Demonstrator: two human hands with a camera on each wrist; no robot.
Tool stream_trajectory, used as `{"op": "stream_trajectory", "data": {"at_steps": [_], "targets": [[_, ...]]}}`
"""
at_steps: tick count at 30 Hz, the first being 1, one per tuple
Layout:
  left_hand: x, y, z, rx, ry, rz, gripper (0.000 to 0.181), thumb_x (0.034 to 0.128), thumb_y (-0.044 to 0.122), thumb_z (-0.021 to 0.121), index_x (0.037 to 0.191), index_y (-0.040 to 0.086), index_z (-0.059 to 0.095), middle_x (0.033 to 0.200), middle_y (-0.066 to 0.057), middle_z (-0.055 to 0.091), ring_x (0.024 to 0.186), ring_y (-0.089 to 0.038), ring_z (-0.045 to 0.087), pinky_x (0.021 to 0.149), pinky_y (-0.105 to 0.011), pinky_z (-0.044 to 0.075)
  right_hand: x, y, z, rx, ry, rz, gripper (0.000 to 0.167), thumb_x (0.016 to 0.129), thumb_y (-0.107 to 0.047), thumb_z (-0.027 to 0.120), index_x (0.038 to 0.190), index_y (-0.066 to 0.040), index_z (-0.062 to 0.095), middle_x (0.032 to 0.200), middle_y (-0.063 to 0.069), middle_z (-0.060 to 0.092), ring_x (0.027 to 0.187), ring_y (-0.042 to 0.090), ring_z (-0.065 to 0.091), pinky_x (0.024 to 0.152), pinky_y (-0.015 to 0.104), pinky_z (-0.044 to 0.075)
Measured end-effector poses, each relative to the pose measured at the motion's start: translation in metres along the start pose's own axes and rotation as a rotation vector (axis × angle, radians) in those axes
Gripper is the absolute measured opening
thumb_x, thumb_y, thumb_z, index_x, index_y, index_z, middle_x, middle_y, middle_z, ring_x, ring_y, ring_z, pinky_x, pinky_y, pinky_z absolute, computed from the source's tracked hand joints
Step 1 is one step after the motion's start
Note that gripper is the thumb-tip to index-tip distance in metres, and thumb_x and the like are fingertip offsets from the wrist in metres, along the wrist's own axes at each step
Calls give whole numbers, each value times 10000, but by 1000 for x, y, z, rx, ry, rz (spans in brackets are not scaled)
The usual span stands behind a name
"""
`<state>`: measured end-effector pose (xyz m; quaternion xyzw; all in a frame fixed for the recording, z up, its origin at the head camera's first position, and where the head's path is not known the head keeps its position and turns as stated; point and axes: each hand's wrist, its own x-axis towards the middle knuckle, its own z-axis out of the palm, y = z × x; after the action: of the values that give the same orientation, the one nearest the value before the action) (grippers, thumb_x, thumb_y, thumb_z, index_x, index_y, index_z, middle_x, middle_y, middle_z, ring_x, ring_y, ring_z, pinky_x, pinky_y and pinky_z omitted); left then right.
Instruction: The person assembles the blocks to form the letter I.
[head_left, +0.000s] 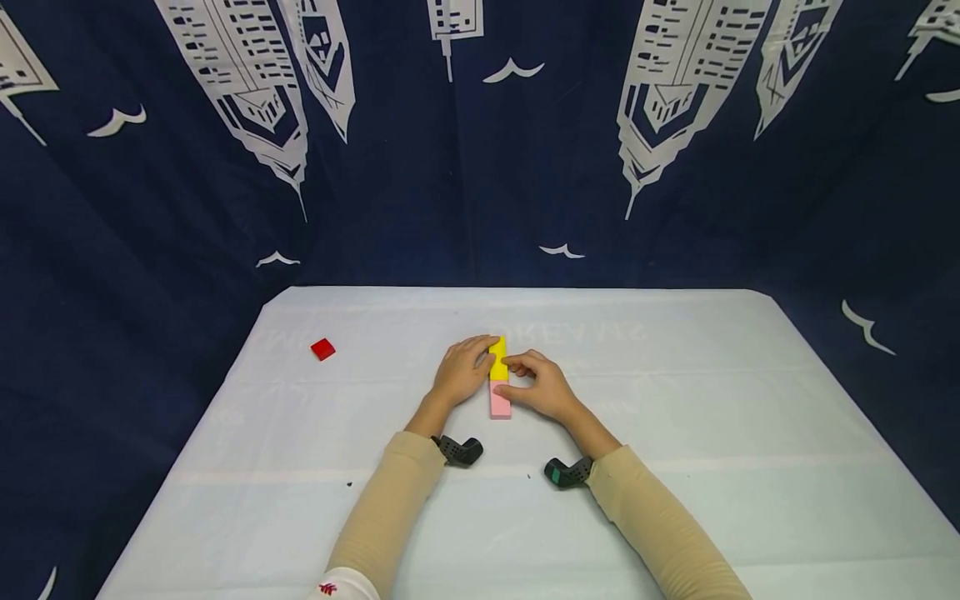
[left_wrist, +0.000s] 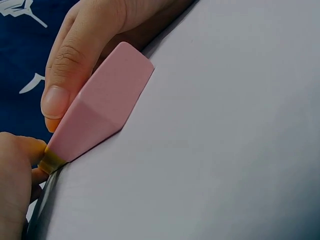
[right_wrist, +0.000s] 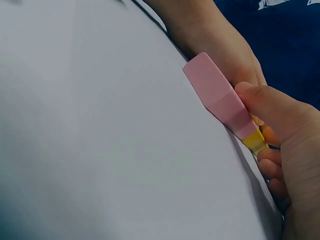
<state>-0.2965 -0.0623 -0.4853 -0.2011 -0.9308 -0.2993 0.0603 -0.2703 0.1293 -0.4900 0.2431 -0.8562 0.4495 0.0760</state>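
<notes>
A yellow block (head_left: 498, 358) and a pink block (head_left: 500, 406) lie end to end on the white table, the yellow one farther off. My left hand (head_left: 462, 371) holds the yellow block from its left side, fingertips near its far end. On the other side, my right hand (head_left: 546, 385) has its curled fingers against the yellow block, while its thumb lies along the top edge of the pink block. The right wrist view shows the pink block (right_wrist: 212, 87) covering part of the left hand. Only a short piece of the yellow block (left_wrist: 51, 161) shows in the left wrist view.
A small red piece (head_left: 323, 349) lies on the white table (head_left: 712, 417), toward the back left. Tiny dark specks dot the near part of the table. Behind hangs a dark blue cloth (head_left: 465, 167) with white printed buildings and birds.
</notes>
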Motion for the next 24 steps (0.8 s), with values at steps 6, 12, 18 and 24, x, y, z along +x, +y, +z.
{"op": "stream_trajectory", "data": {"at_steps": [6,12,18,24], "targets": [[-2,0,0,-18,7,-6,416,1021,252,479,1409,106,519,1448,-71,496,1365,-240,407,1152,-419,257,-1,0,1,5,1,3,471,747,-212,862,1144,-24,691,962,48,626,877,205,578,807,337,510],[-2,-2,-5,-118,21,-33,419,1021,230,493,1411,78,511,1446,-98,494,1360,-268,412,1144,-415,285,0,-1,1,16,0,7,476,752,-202,859,1155,-16,686,980,52,629,889,210,579,817,338,511],[-7,-15,-19,-149,65,-76,406,1015,221,500,1392,71,532,1427,-109,512,1351,-278,425,1137,-415,301,0,-1,1,16,-12,34,492,754,-222,860,1173,-35,684,990,42,627,902,202,573,827,341,505],[-18,-37,-42,-185,110,-159,420,1020,220,494,1405,52,510,1439,-138,492,1362,-299,405,1143,-423,288,-1,-2,0,28,-16,49,492,755,-217,858,1175,-33,680,999,49,623,908,211,568,835,353,501]]}}
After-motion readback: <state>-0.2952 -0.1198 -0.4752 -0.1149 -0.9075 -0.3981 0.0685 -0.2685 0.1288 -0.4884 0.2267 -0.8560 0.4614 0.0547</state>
